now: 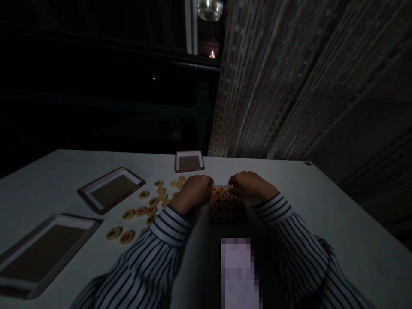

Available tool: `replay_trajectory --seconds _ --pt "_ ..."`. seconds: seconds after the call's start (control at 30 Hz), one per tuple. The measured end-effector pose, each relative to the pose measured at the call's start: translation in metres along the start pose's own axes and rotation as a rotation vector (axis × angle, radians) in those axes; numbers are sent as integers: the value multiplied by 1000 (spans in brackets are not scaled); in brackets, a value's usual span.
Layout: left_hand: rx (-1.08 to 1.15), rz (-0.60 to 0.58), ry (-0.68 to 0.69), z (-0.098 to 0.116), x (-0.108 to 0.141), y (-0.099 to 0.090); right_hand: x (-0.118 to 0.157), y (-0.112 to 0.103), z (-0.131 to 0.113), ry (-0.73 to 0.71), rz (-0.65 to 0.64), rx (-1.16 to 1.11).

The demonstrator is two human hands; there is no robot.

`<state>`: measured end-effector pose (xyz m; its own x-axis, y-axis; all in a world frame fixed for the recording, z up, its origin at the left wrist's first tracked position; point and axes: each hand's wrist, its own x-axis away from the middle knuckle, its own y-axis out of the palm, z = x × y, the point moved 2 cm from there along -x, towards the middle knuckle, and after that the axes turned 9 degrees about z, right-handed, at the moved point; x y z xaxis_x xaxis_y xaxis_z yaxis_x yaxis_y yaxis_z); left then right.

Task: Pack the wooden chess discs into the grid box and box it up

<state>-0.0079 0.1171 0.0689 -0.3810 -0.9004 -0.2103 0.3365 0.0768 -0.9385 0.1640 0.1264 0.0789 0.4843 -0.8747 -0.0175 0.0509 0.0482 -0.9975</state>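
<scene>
A person in a white long-sleeved shirt with dark blue stripes (141, 266) is reaching both arms over a big, flat white table (334, 223). Neat rows of small, round, wood-coloured pieces with red marks (222, 197) are sitting between the two hands.

The left hand (195, 192) is bending its fingers down beside the left edge of the rows. Its fingertips are hiding, so I cannot tell how far open it is or if it is holding anything. The right hand (249, 183) is curling its fingers in, and its tips are meeting the far right corner of the rows. I cannot tell if it is gripping a piece there.

Lots of loose, round, pale yellow pieces (143, 195) are lying to the left of the left arm. Some are showing black marks, some red marks, and some are looking plain.

Three shallow, box-shaped trays with brown insides are resting on the table: a big one (48, 246) near the left, a middle one (112, 189) behind it, and a small one (189, 162) near the far edge. A curtain of pale, thin strings (273, 77) is hanging behind the table.
</scene>
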Motion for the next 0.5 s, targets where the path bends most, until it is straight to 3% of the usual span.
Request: replay_trajectory --seconds 0.5 --pt "-8 -4 -30 0 1 -2 1 -3 -2 11 2 -16"
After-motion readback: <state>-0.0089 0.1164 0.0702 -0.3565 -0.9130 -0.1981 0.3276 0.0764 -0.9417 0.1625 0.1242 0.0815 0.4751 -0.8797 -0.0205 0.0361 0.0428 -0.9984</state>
